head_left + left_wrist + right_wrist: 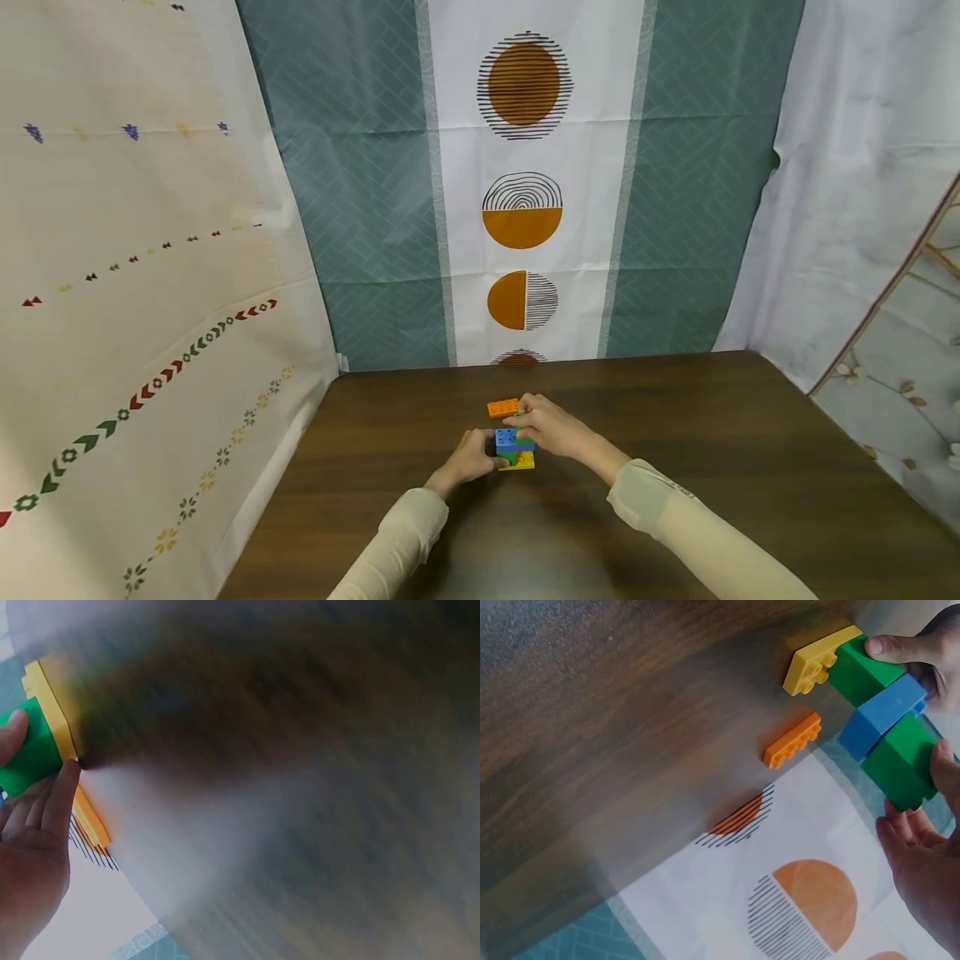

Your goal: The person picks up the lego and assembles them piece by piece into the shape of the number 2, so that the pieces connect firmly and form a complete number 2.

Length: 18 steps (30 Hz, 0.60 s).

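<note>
A small stack of toy building bricks stands on the dark wooden table [390,425]. At its bottom is a flat yellow brick [814,661], with a green brick [861,671] on it, then a blue brick [881,718] set crosswise. Uppermost is a second green brick [900,766]. My left hand [467,458] grips the lower green brick, thumb on one side and fingers on the other; in the left wrist view a fingertip touches the yellow brick's edge. From the right, my right hand [553,427] pinches the upper green brick, which sits against the blue one.
A flat orange brick [502,408] lies on the table just behind the stack. Patterned cloth [375,208] hangs along the table's back edge, with a pale embroidered cloth [150,250] at left and a floral one [885,375] at right.
</note>
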Each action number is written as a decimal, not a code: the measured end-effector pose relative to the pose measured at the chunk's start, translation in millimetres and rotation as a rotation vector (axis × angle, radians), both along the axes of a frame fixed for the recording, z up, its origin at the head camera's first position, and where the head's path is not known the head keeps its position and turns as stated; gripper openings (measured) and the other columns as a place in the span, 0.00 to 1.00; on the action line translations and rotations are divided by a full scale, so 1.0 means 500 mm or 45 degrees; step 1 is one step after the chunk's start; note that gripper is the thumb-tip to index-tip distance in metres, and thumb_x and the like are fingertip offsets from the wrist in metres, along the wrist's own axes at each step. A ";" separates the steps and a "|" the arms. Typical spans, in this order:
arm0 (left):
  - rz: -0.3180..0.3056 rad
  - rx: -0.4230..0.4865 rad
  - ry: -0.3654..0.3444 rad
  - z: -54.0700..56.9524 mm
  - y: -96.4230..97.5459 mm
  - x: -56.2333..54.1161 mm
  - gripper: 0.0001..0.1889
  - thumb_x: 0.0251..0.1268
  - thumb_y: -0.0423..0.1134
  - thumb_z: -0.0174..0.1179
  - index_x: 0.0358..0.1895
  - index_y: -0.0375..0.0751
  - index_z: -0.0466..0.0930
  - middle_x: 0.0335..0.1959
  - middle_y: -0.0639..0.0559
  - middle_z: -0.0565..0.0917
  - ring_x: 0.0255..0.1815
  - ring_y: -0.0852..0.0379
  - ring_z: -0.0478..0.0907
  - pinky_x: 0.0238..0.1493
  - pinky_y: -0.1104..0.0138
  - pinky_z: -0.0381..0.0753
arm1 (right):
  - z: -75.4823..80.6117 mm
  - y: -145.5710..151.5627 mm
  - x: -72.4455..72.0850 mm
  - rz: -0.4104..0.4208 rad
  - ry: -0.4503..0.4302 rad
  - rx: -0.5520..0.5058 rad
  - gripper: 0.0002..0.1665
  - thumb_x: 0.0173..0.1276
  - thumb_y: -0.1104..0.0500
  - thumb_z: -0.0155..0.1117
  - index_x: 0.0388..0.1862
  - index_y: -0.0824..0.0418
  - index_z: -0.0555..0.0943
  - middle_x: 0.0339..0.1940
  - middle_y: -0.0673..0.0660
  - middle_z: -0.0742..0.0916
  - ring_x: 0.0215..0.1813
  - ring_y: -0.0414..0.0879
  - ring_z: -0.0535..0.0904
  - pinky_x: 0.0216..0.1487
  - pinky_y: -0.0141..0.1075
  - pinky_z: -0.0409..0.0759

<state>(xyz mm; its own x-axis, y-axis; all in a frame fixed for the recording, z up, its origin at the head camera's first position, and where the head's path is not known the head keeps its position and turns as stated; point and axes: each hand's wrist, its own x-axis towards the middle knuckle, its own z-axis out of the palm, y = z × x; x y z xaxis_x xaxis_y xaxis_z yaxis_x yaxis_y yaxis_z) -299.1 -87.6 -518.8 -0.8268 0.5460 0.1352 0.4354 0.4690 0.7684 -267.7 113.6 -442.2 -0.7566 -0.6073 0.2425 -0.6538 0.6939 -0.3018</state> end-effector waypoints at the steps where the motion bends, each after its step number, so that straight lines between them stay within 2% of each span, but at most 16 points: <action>1: 0.005 -0.005 0.008 0.000 -0.001 -0.001 0.16 0.55 0.31 0.68 0.47 0.29 0.81 0.40 0.41 0.88 0.36 0.58 0.82 0.41 0.66 0.83 | 0.001 -0.001 -0.001 0.003 -0.001 0.003 0.21 0.65 0.61 0.64 0.58 0.61 0.81 0.41 0.54 0.76 0.42 0.44 0.67 0.45 0.32 0.74; 7: 0.033 -0.039 0.059 -0.002 0.001 -0.004 0.18 0.54 0.33 0.70 0.48 0.30 0.81 0.40 0.42 0.88 0.35 0.60 0.81 0.40 0.67 0.81 | 0.005 -0.001 -0.006 -0.006 -0.007 0.012 0.21 0.65 0.61 0.64 0.58 0.62 0.81 0.38 0.53 0.76 0.40 0.43 0.65 0.41 0.30 0.70; 12: 0.061 -0.036 0.050 0.000 0.001 0.004 0.19 0.53 0.33 0.71 0.47 0.30 0.78 0.39 0.41 0.86 0.35 0.58 0.80 0.38 0.67 0.81 | 0.006 0.000 -0.006 -0.012 -0.043 0.011 0.22 0.65 0.60 0.64 0.58 0.62 0.81 0.34 0.51 0.72 0.39 0.42 0.63 0.39 0.29 0.66; 18: 0.052 0.085 0.073 0.004 0.003 0.016 0.21 0.58 0.36 0.69 0.53 0.29 0.76 0.43 0.37 0.86 0.40 0.50 0.86 0.41 0.65 0.85 | 0.005 0.000 -0.004 0.003 -0.024 0.026 0.21 0.66 0.61 0.64 0.58 0.62 0.81 0.36 0.52 0.74 0.39 0.42 0.64 0.40 0.29 0.68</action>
<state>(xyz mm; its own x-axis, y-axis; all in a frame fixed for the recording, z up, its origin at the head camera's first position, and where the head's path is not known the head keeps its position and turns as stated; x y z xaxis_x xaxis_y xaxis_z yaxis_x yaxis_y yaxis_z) -291.3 -86.1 -516.6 -0.8381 0.5002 0.2177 0.4610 0.4359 0.7730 -269.8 113.7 -439.9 -0.7596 -0.6135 0.2157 -0.6495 0.6987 -0.3000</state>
